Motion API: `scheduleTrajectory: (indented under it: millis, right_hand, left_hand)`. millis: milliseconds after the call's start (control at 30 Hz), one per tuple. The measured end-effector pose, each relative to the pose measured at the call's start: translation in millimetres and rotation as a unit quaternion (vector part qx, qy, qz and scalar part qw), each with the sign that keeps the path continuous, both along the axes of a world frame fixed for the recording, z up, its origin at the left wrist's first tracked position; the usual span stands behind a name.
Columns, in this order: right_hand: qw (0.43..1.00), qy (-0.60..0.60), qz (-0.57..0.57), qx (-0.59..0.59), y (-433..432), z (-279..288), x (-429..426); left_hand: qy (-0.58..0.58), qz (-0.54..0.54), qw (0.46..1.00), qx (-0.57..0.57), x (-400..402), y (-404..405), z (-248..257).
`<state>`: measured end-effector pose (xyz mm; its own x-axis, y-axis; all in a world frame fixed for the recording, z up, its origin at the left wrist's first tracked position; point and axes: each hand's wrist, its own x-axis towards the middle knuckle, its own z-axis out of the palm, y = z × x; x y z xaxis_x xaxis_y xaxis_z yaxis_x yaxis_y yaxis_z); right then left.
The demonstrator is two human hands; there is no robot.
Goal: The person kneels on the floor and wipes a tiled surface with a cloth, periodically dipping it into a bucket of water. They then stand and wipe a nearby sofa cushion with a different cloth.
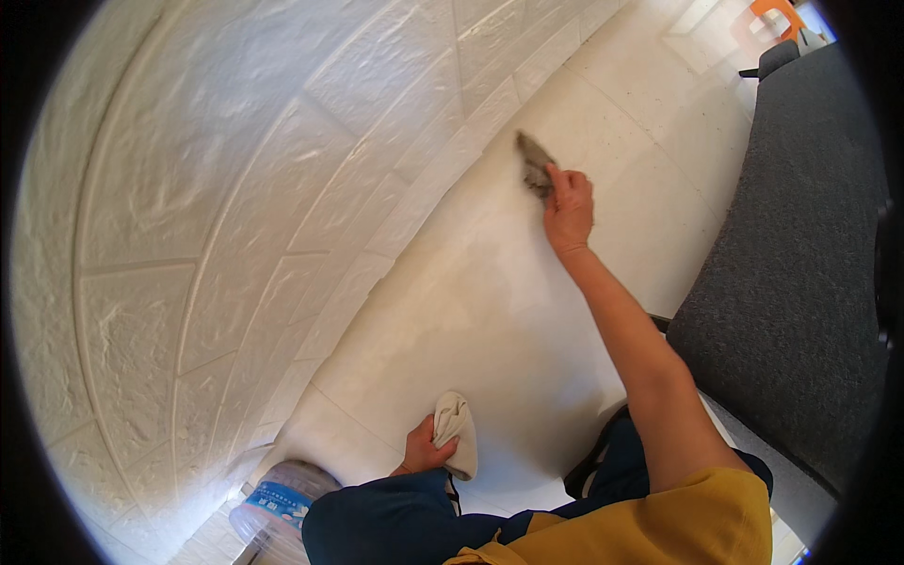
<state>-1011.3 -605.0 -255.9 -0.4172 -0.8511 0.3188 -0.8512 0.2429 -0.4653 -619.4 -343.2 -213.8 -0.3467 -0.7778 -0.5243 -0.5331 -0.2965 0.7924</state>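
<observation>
My right hand (571, 206) reaches far forward, its fingers closed on a dark grey-brown cloth (537, 164). That cloth looks crumpled and slightly blurred, low over the pale tiled floor (487, 296) near the foot of the wall. Close to my knee, my left hand (426, 448) grips a folded cream-coloured cloth (453, 432). Small dark specks are scattered over the floor tiles beyond my right hand.
A white brick-patterned wall (268, 183) rises along the left. On the right stands a dark grey upholstered sofa (784, 268). A large clear plastic bottle (282, 498) with a blue label is beside my knee. Farther back, an orange object (780, 18) shows at the top right.
</observation>
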Motion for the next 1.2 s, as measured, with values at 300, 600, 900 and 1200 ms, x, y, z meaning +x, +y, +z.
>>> scheduleTrajectory:
  millis: [300, 600, 900, 1200]
  right_hand:
    - [0.687, -0.718, -0.102, -0.049, -1, 63, -11]
    - [0.741, -0.67, -0.029, 0.047, -22, 62, -5]
    - [0.974, -0.163, 0.025, 0.153, -77, 31, 53]
    - [0.934, -0.25, 0.165, 0.193, -41, 41, 70]
  left_hand:
    - [0.001, 0.027, 0.999, -0.017, 0, 6, -8]
    - [0.006, 0.036, 0.999, 0.014, -1, 4, -2]
    - [0.004, 0.021, 1.0, 0.015, 0, 4, -2]
    - [-0.01, 0.003, 1.0, -0.028, -6, -2, 3]
